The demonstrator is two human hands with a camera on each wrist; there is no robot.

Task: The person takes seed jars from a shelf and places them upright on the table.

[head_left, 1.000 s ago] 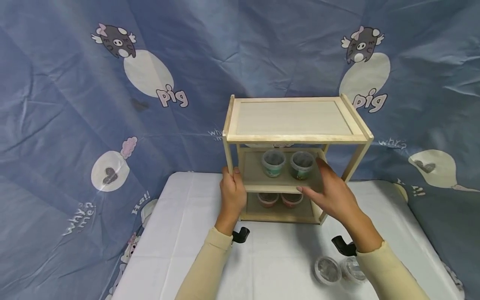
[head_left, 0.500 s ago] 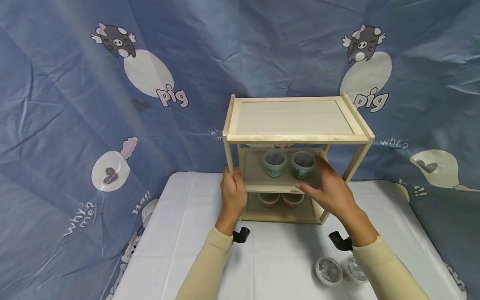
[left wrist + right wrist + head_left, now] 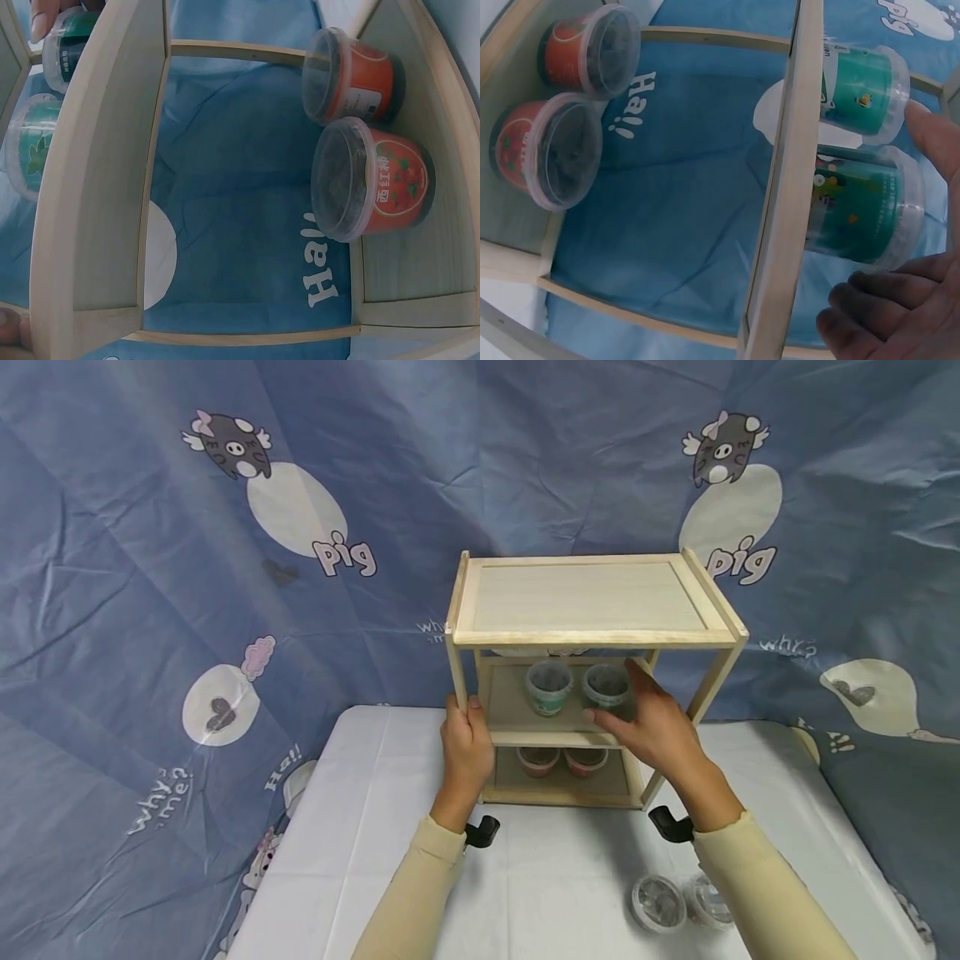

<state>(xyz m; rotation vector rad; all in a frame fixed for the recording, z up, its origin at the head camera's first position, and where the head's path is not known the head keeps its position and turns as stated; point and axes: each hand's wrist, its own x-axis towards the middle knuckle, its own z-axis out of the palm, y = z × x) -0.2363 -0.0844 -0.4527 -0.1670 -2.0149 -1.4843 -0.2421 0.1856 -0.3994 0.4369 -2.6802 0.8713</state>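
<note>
In the head view a small wooden shelf rack [image 3: 585, 637] stands on the table. My left hand [image 3: 467, 743] grips its left front post at the middle board. On that board are two clear plastic cups with green labels: a left green cup [image 3: 550, 687] and a right green cup [image 3: 606, 683]. My right hand [image 3: 660, 718] is beside the right green cup, thumb in front and fingers behind it. In the right wrist view, its fingers are spread around that cup [image 3: 862, 206], with a gap visible below it. Two red-labelled cups [image 3: 375, 176] stand on the bottom board.
Two clear plastic containers [image 3: 658, 903] stand on the white-covered table [image 3: 390, 893] near the right forearm. A blue pig-print cloth [image 3: 405, 485] hangs behind the rack. The rack's top board [image 3: 585, 597] overhangs the green cups.
My right hand has moved slightly left and further in, closer around the right green cup. My left hand stays on the post, and the cups keep their places.
</note>
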